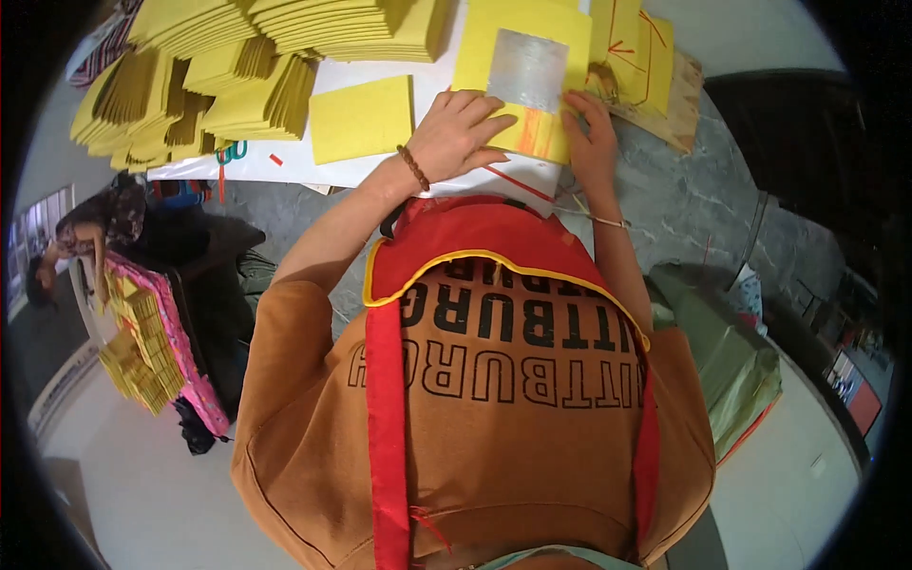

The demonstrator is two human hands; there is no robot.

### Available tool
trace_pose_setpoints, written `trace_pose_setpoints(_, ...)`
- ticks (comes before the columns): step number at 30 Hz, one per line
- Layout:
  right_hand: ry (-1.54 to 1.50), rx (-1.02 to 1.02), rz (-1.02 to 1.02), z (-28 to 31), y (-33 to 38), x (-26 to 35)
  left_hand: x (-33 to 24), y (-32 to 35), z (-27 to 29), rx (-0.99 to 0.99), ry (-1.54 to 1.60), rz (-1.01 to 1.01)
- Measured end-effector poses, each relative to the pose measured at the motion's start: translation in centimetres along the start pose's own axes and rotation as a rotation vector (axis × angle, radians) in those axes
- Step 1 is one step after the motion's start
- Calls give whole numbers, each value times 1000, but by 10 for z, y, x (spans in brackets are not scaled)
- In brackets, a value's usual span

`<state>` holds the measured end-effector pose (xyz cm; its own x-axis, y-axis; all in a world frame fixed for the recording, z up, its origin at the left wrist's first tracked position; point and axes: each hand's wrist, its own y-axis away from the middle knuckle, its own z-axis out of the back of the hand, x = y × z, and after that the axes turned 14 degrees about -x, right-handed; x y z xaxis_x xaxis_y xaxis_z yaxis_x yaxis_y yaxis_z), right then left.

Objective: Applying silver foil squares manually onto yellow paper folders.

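1. Grey marbled table (703, 190) fills the upper part of the view; a white sheet (380, 169) covers its left and middle.
2. Stacks of folded yellow paper (218, 76), fanned and overlapping, crowd the table's upper left, well apart from both hands.
3. Yellow paper sheet with a silver foil square (524, 68) lies at top centre, its lower edge under both hands; orange streaks show near that edge.
4. Smaller plain yellow sheet (361, 119) lies just left of the left hand, not touched.
5. Bundle of yellow paper tied with red string (638, 47) sits just right of the foil sheet, on a brown board.
6. Left hand (461, 133): flat, fingers spread, palm pressing the sheet's lower left; beaded bracelet at the wrist.
7. Right hand (591, 138): fingers together, tips pressed on the sheet's lower right corner; grips nothing.
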<state>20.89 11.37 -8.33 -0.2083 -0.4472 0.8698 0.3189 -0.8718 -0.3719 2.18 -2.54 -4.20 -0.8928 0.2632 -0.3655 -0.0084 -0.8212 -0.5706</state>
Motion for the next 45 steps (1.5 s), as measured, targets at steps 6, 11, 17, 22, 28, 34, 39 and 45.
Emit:
trace_pose_setpoints(6, -69, -2, -84, 5, 2, -6, 18, -15, -6, 166, 50, -144)
trace_pose_setpoints(11, -198, 18, -165, 3, 3, -21, 15, -16, -3, 199, -1, -197)
trace_pose_setpoints(17, -299, 17, -259, 0, 3, -15, 15, -13, -1, 203, -36, -211)
trace_pose_setpoints(22, -371, 19, -302, 0, 4, -19, 19, -18, -3, 122, 106, -176)
trace_pose_setpoints(28, -362, 3, -269, 0, 2, -23, 19, -26, -1, 182, 293, 124)
trace_pose_setpoints(34, -377, -4, -287, -1, 3, -26, 20, -28, -5, 194, 301, 251)
trace_pose_setpoints(39, -393, -3, -296, -1, 3, -27, 20, -30, -5, 222, 348, 351)
trace_pose_setpoints(45, -535, 81, -383, 6, 5, -23, 26, -32, -7, 280, 468, 653)
